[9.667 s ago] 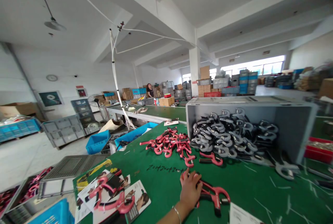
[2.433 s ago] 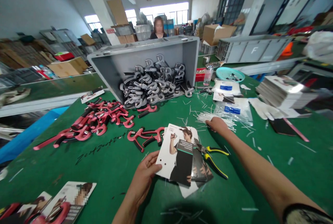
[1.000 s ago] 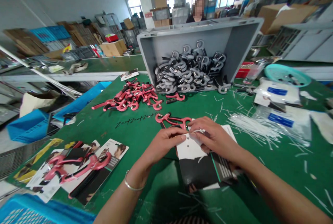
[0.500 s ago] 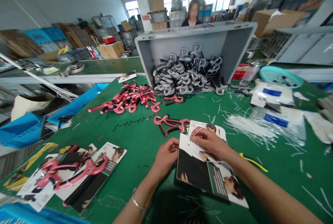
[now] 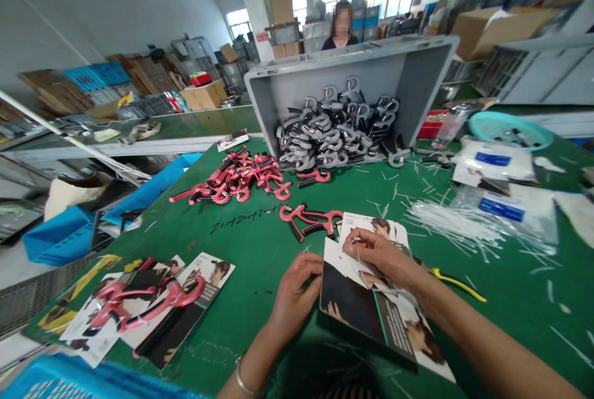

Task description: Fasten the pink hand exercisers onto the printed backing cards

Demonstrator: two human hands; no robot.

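Observation:
A printed backing card is tilted up off the green table. My left hand grips its left edge with curled fingers. My right hand rests on the card's white upper part, fingers pinched on a thin white tie that is hard to make out. Another card lies under it. A single pink hand gripper lies just beyond the cards. Yellow-handled pliers poke out to the right of my right forearm.
A tipped grey crate spills grey hand grippers; a pink pile lies to its left. Carded pink grippers lie at front left. White ties and plastic bags lie at right. A person stands behind the crate.
The view has steadied. My left hand slid from the card's top to its left edge, and the card now tilts with its white upper part under my right hand.

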